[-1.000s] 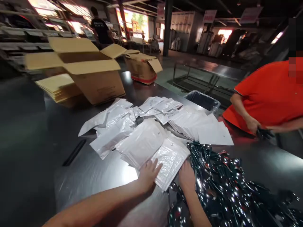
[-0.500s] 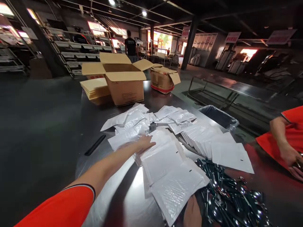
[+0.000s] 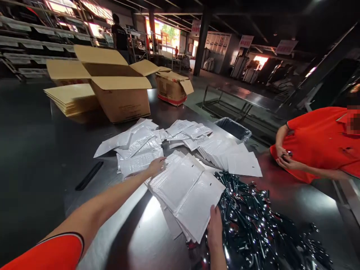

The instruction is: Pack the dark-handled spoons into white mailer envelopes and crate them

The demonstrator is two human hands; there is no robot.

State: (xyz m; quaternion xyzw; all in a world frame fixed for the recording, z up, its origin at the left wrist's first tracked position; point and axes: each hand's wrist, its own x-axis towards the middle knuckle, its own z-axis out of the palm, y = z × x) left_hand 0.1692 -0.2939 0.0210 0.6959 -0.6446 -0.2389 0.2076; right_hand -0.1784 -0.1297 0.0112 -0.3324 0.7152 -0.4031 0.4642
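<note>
A fanned stack of white padded envelopes [image 3: 180, 183] lies in front of me. My left hand [image 3: 156, 166] grips its far left edge, with fingertips on the top envelopes. My right hand [image 3: 215, 225] holds the near right edge, thumb uppermost; its other fingers are partly hidden. Close by my right hand spreads a heap of metal utensils [image 3: 250, 217] with dark green handles and shiny rounded heads. Beyond my left hand is a loose pile of white envelopes [image 3: 137, 144]. Another fanned row of envelopes [image 3: 222, 152] lies past the stack.
An open cardboard box [image 3: 120, 99] stands at the back left beside stacked yellowish envelopes [image 3: 70, 95]. Behind is a smaller carton [image 3: 171, 88]. A black strip [image 3: 89, 176] lies on the metal table at left. A lined bin [image 3: 233, 129] and a co-worker in orange [image 3: 315, 138] are at right.
My view has turned right. My left hand has drawn back to the stack's edge, and my right hand has come up along its right side. The top envelopes now lie more evenly together.
</note>
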